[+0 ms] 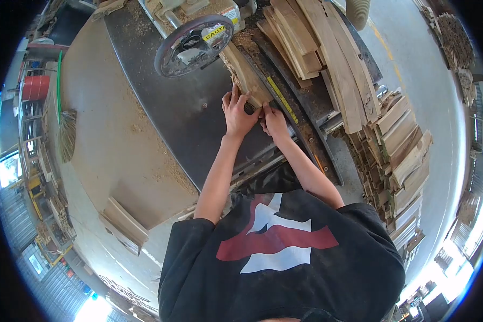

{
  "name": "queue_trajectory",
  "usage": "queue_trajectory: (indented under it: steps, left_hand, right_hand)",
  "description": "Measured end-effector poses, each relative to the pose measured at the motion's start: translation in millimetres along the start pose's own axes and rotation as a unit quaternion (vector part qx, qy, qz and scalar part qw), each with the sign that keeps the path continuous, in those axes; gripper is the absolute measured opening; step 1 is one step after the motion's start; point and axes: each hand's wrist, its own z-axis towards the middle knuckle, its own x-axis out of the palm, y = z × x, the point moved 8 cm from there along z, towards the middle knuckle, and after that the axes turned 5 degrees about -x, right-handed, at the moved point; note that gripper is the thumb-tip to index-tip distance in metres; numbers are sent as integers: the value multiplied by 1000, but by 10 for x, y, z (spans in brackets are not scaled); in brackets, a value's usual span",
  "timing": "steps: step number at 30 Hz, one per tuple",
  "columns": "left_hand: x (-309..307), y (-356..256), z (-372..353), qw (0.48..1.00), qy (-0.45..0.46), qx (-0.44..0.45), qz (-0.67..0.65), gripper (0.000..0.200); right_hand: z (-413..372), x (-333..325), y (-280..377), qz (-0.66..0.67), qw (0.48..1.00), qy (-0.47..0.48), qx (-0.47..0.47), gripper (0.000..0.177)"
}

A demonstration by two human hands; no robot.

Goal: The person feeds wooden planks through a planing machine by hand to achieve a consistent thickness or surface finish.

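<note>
A wooden board (247, 74) lies on the dark metal machine table (185, 121), along the inner side of a fence (284, 99) with a yellow scale. Its far end passes beside and under the machine's handwheel (194, 45). My left hand (238, 114) rests at the board's near end, fingers bent over its left side and top. At the same end, my right hand (273, 121) pinches the corner nearest the fence, the fingers curled together. The two hands almost touch. Rough, splintered wood shows along the board's left edge.
Long boards (333, 59) are piled beyond the fence. A tall stack of wood pieces (402, 155) stands at the right. Sawdust lies on the brown side table (112, 107), with two short boards (123, 225) near its lower edge. A broom (67, 134) is at the left.
</note>
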Motion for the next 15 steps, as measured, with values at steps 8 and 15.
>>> queue_trajectory:
  steps: [8,15]
  left_hand:
    - [-89,304,454,995,-26,-35,-88,55]
    - [-130,528,895,986,-147,-62,-58,34]
  right_hand:
    - [234,231,244,-98,993,5,-65,56]
    - [15,266,347,-250,919,-65,-299,46]
